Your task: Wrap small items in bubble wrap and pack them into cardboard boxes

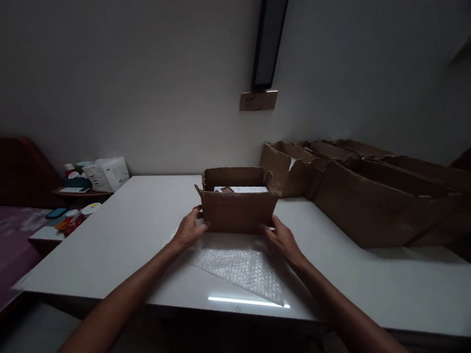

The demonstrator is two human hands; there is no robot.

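Note:
Between my two hands is an open-topped cardboard box [238,211] with rough, torn upper edges. A white item [247,189] with a brown patch shows inside it; its kind is hidden by the front wall. My left hand [190,227] grips the box's left side near the lower corner, and my right hand [280,238] holds the lower right corner. Under and in front of the box, a sheet of clear bubble wrap [243,268] lies on the white table [102,247].
More open cardboard boxes [368,204] stand together at the right, against the wall. Left of the table, a small stand [84,193] carries a white package [107,174] and small containers. A bed [8,243] lies at the far left. A socket plate [258,100] is on the wall.

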